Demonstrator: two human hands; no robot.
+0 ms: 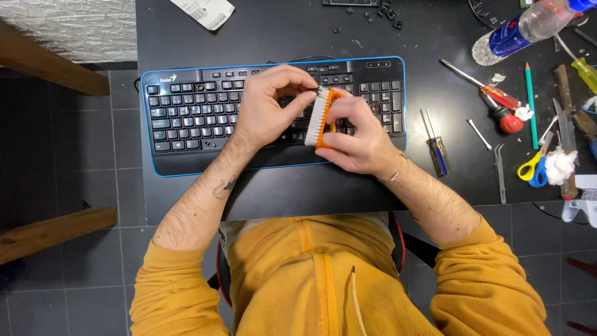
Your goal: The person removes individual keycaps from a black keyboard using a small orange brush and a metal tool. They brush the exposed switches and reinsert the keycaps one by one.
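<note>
The right hand (357, 140) is clamped on the orange back of a brush (322, 116), held on edge above the keyboard (199, 112). The white bristles face left. The left hand (267, 106) has its fingertips pinched together on the bristles near the top end of the brush. The keyboard, black with a blue rim, lies on the black table (280, 31). Screwdrivers (436, 149), tweezers (500, 174), scissors (533, 167) and a bottle (522, 28) lie on the table to the right, well apart from the hands.
</note>
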